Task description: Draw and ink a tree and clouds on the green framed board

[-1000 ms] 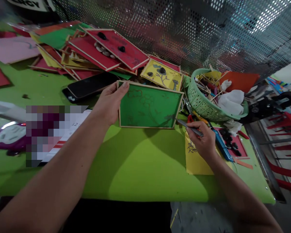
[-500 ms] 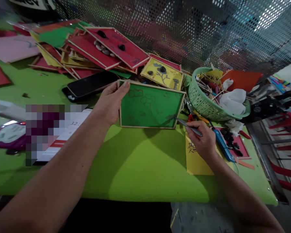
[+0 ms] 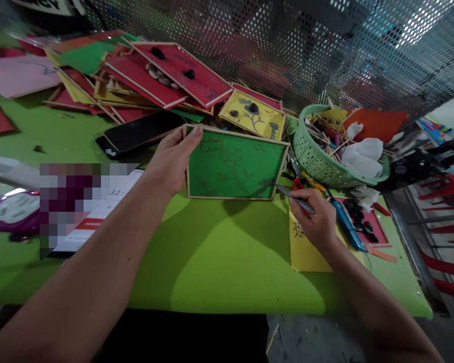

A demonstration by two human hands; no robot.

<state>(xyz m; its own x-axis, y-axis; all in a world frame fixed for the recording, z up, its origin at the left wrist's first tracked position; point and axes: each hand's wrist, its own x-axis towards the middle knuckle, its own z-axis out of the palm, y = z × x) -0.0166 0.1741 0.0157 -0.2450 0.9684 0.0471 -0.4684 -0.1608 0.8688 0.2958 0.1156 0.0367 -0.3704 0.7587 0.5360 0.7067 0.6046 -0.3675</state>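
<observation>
My left hand (image 3: 176, 159) grips the upper left corner of a green framed picture (image 3: 234, 171), thumb on the front and fingers behind. The picture has thin wooden strips round its edge and faint flower outlines drawn on it; it is tilted up towards me. My right hand (image 3: 316, 217) is closed round a slim grey tool (image 3: 297, 199). Its pointed tip is at the picture's lower right edge; whether it is a pen or a knife I cannot tell. Beneath the right hand lies a yellow sheet (image 3: 310, 257) with a dark drawing.
Red framed panels (image 3: 181, 73) are piled at the back, beside a yellow picture (image 3: 253, 113). A green basket (image 3: 321, 164) holds sticks and tissue. A black phone (image 3: 144, 133) lies behind my left hand. To the right are a blue-handled tool (image 3: 348, 224) and black stones (image 3: 359, 217).
</observation>
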